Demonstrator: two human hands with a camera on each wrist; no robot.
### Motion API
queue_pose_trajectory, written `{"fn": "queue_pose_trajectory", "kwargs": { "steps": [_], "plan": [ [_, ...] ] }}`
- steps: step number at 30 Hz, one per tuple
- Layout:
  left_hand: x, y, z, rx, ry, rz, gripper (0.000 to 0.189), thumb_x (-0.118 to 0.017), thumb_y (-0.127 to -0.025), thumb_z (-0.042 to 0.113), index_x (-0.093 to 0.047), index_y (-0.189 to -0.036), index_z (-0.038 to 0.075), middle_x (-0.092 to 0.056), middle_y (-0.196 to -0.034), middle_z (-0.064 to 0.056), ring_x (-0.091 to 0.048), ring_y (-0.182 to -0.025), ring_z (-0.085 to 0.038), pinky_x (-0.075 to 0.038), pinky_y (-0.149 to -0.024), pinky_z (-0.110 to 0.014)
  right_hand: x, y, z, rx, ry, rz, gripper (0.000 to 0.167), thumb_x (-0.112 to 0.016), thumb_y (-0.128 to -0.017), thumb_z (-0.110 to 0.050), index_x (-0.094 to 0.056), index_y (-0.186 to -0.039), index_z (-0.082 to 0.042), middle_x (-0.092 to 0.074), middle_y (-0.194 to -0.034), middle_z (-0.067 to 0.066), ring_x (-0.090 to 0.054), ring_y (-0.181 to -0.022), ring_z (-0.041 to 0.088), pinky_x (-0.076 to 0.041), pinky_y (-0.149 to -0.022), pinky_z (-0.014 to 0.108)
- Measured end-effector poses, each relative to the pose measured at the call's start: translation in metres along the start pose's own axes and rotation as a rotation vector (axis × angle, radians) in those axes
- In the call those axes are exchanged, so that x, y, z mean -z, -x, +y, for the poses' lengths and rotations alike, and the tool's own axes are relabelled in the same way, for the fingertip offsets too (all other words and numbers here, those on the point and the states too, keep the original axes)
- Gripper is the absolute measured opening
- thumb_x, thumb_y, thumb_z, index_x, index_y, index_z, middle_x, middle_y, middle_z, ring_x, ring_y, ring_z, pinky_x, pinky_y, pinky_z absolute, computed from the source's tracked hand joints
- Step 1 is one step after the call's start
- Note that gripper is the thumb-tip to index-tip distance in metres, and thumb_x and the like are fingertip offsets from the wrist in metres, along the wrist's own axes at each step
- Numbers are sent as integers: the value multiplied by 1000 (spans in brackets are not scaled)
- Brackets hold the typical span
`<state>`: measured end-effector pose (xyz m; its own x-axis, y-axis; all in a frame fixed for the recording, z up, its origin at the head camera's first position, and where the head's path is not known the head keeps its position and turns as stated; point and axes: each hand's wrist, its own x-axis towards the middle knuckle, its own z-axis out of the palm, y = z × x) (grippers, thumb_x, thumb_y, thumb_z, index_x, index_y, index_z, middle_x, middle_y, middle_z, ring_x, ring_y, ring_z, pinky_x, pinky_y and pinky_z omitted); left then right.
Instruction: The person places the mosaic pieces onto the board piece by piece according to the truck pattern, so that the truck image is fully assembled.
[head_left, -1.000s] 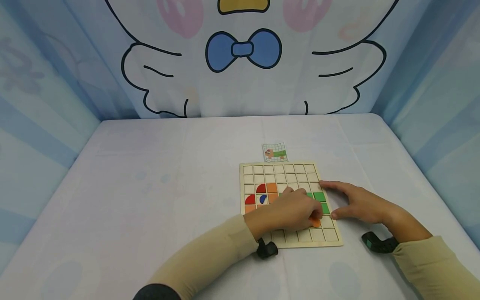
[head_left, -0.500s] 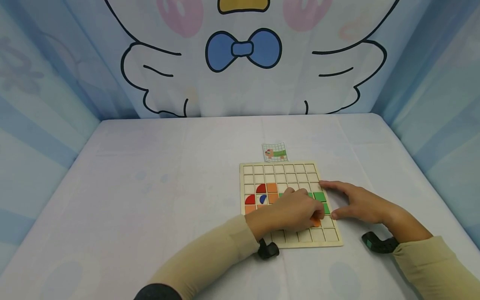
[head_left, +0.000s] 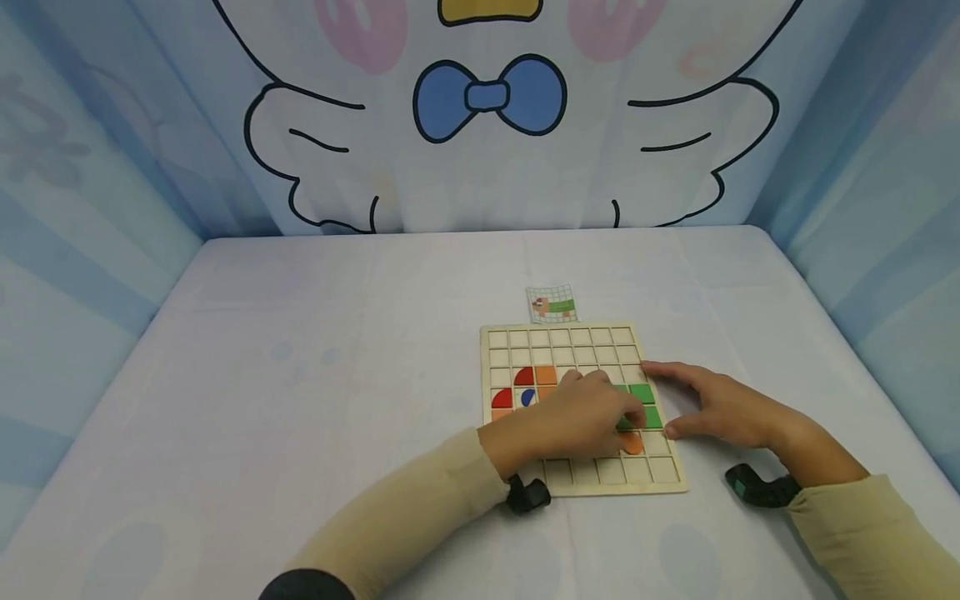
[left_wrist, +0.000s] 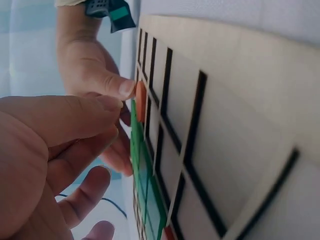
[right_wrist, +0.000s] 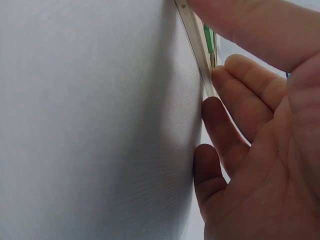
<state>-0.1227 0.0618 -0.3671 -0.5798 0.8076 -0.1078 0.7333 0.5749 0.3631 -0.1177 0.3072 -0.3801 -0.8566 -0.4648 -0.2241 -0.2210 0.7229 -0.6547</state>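
A wooden grid board (head_left: 662, 470) lies on the table. My left hand (head_left: 583, 417) is over it, hiding its middle cells. In the left wrist view, the thumb and bent fingers hold nothing. Just beside those fingertips, a rounded orange piece (head_left: 633, 442) sits in a cell below the green square pieces (head_left: 642, 392). Red curved pieces (head_left: 523, 377), orange squares (head_left: 546, 376) and a blue-and-white piece (head_left: 528, 397) fill cells at the board's left. At the right edge, my right hand (head_left: 723, 408) touches the board with thumb and fingers spread, gripping no piece.
Behind the board lies a small card (head_left: 552, 305) with a gridded picture in green and orange. White cloth (head_left: 337, 375) covers the table. A printed curtain (head_left: 480, 167) stands along the back and sides.
My left hand has drawn slightly left and away from the rounded orange piece, which now shows more fully in its cell. The right hand stays at the board's edge.
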Motion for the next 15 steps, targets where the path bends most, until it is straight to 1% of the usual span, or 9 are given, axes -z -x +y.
{"fn": "queue_pose_trajectory", "kwargs": {
  "steps": [3, 7, 10, 13, 15],
  "plan": [
    [4, 5, -4, 3, 2, 15, 25, -70, -95, 35, -71, -120, 32, -65, -114, 25, -50, -107, -8, -38, -87, -30, 0, 1, 0, 4, -4, 1, 86, -82, -82, -33, -40, -152, -7, -33, -156, 23, -25, -142, 49, -25, -105, 66],
    [8, 15, -11, 20, 7, 35, 32, -69, -95, 37, -69, -125, 27, -65, -122, 18, -54, -114, -10, -43, -89, -28, -1, 1, 0, 15, -9, -7, 87, -81, -83, -33, -38, -153, -5, -32, -156, 24, -24, -142, 49, -24, -105, 66],
    [10, 26, -17, 60, -21, 62, 42, -69, -94, 43, -64, -132, 25, -62, -129, 13, -53, -120, -13, -45, -92, -31, -1, 1, -1, 15, -1, -12, 87, -81, -83, -33, -38, -153, -5, -32, -156, 24, -25, -142, 49, -25, -105, 66],
    [14, 38, -23, 111, -52, 93, 53, -68, -92, 48, -58, -138, 24, -56, -139, 7, -48, -127, -17, -42, -100, -37, -1, 1, -3, 10, 7, -3, 85, -80, -84, -33, -38, -153, -7, -34, -156, 23, -27, -142, 48, -25, -105, 66],
    [16, 46, -28, 140, -48, 118, 57, -68, -92, 49, -55, -141, 23, -53, -143, 4, -45, -132, -19, -40, -103, -40, 0, 1, -4, 8, 15, 17, 83, -80, -85, -31, -38, -153, -8, -35, -156, 22, -28, -141, 48, -26, -105, 67]
  ]
}}
